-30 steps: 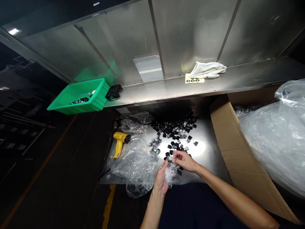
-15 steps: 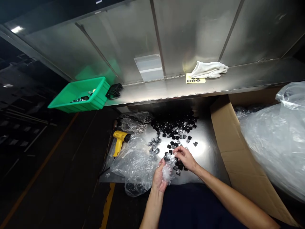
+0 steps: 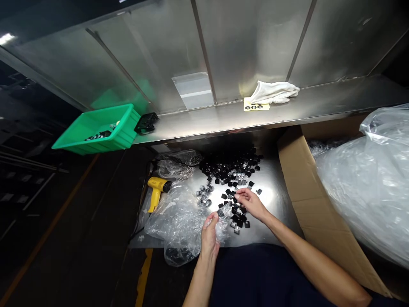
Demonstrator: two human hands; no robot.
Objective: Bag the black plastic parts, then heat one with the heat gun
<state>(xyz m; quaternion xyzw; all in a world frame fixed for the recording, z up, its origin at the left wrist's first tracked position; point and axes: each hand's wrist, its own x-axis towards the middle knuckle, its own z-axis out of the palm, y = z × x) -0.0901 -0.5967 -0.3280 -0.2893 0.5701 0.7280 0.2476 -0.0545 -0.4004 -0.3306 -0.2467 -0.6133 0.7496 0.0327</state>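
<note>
My left hand [image 3: 210, 234] is closed on a small clear plastic bag [image 3: 223, 221] near the front edge of the metal work surface [image 3: 271, 213]. To its right, my right hand [image 3: 251, 202] has its fingers bent together over the scattered small black parts [image 3: 238, 215]; what is between the fingertips is too small to make out. A bigger pile of black parts [image 3: 226, 164] lies farther back. Several wrapped parts [image 3: 203, 194] sit left of the scattered ones. A large clear plastic bag [image 3: 182, 217] lies just left of my left hand.
A yellow heat gun [image 3: 156, 192] and a bag of small metal pieces [image 3: 182, 166] lie at the left. On the shelf [image 3: 198, 124] are a green bin [image 3: 96, 130], a black object [image 3: 147, 123] and white gloves [image 3: 276, 91]. A cardboard box [image 3: 306, 192] with plastic bags stands right.
My right hand has moved away from the small bag and my left hand, toward the black parts. The whole view has shifted slightly.
</note>
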